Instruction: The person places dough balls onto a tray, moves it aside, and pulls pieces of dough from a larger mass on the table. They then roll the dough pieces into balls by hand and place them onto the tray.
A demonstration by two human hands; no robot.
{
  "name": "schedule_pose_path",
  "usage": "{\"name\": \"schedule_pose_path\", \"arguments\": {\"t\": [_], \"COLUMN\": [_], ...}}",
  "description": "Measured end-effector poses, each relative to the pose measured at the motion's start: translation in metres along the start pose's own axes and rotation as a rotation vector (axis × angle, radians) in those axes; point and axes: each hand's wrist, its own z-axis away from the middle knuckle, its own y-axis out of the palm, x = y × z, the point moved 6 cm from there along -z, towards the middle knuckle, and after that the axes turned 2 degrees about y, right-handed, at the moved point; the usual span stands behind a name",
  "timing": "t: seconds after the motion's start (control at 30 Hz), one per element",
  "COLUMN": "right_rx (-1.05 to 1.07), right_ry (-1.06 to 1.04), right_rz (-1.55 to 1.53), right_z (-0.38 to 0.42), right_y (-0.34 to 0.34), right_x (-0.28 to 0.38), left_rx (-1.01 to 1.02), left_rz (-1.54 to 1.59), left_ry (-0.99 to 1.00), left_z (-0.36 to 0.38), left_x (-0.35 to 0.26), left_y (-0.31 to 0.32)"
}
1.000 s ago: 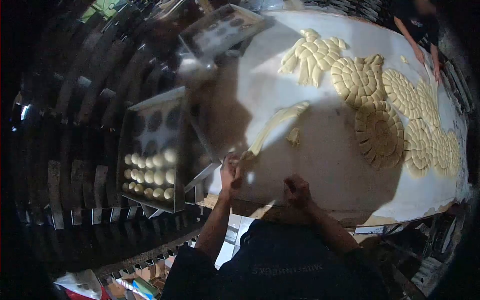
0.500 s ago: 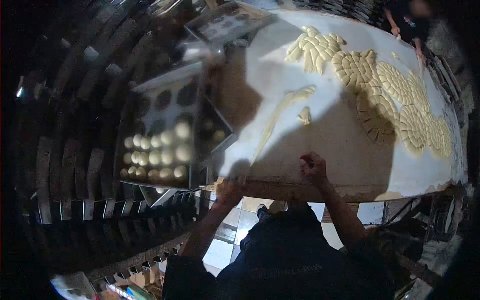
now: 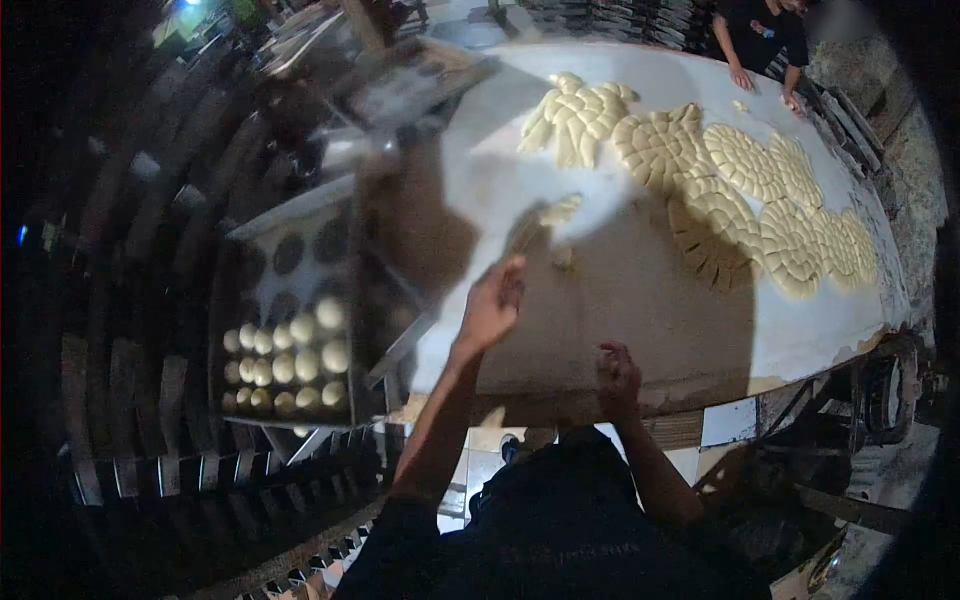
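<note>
My left hand [image 3: 492,306] reaches over the near left part of the table, its fingers curled at the near end of a pale dough strip [image 3: 560,210]. The strip's near part is shadowed and blurred, so the exact grip is hard to see. A small dough piece [image 3: 564,258] lies just beyond the hand. Close to the table's front edge, my right hand [image 3: 618,382] hovers with fingers bent inward; whatever may be in them is hidden. Farther off sit a heap of dough pieces [image 3: 575,118] and several rounds of dough cut into segments [image 3: 745,160].
A dark tray [image 3: 290,225] at the left carries several rows of dough balls [image 3: 283,367]. More trays [image 3: 400,85] stand behind it. Another person's hand [image 3: 740,78] is at the table's [image 3: 800,340] far right edge. Dark racks [image 3: 130,380] fill the left side.
My left hand has moved forward from the table edge, and the dough strip's near end has gone with it, shortening its span. My right hand has shifted slightly nearer my body. The view has turned.
</note>
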Motion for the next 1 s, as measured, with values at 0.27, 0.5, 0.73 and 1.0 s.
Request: {"name": "schedule_pose_path", "arguments": {"t": [0.27,0.5,0.73,1.0], "right_rx": [-0.212,-0.224,-0.504,-0.012], "right_ry": [-0.036,-0.088,-0.515,0.037], "right_rz": [0.145,0.123,0.453,0.037], "right_z": [-0.052,-0.046,-0.036,-0.017], "right_y": [-0.056,-0.049,-0.043,-0.018], "right_x": [-0.063,-0.062,-0.073,-0.016], "left_rx": [0.053,-0.025,0.34,-0.091], "left_rz": [-0.686,-0.843,-0.959,-0.029], "left_ry": [0.295,0.224,-0.152,-0.38], "left_z": [-0.142,-0.001,0.17,0.121], "left_x": [0.082,0.09,0.063,0.011], "left_y": [0.071,0.025,0.0,-0.015]}}
